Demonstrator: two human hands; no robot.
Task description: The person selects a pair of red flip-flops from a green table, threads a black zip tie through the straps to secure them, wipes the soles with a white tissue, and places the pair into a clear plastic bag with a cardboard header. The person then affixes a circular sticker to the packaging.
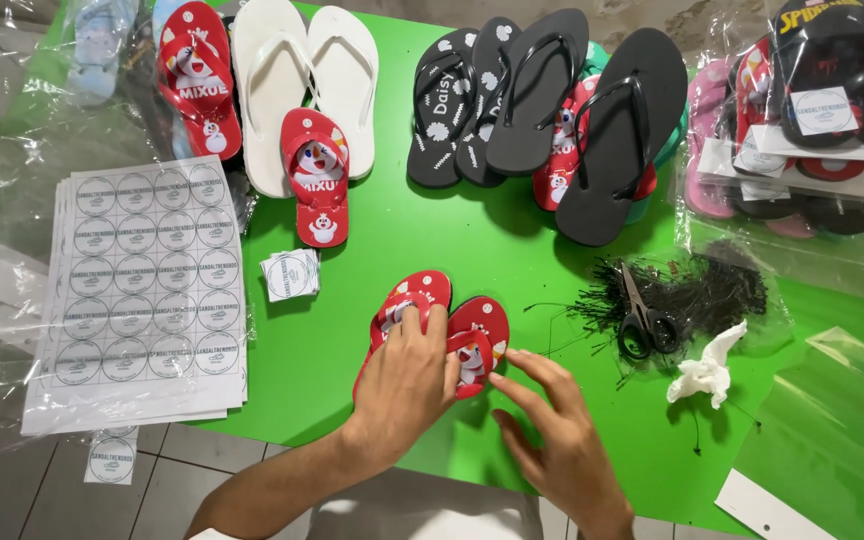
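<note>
Both hands are working low on the green table (372,250): the left hand (407,380) is lying flat, fingers spread over a small red flip-flop pair (442,320), while the right hand (552,430) is touching its edge with loosely open fingertips. Scissors (647,320) are lying nearby.

sandal pair (442,320) mid-table (372,260) | sticker sheets (142,290) left | scissors (642,320) right | sandals (552,110) behind

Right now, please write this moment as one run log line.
left hand: flat on pair of small red sandals | right hand: fingertips at right sandal's edge | scissors: untouched | surface: green table
</note>
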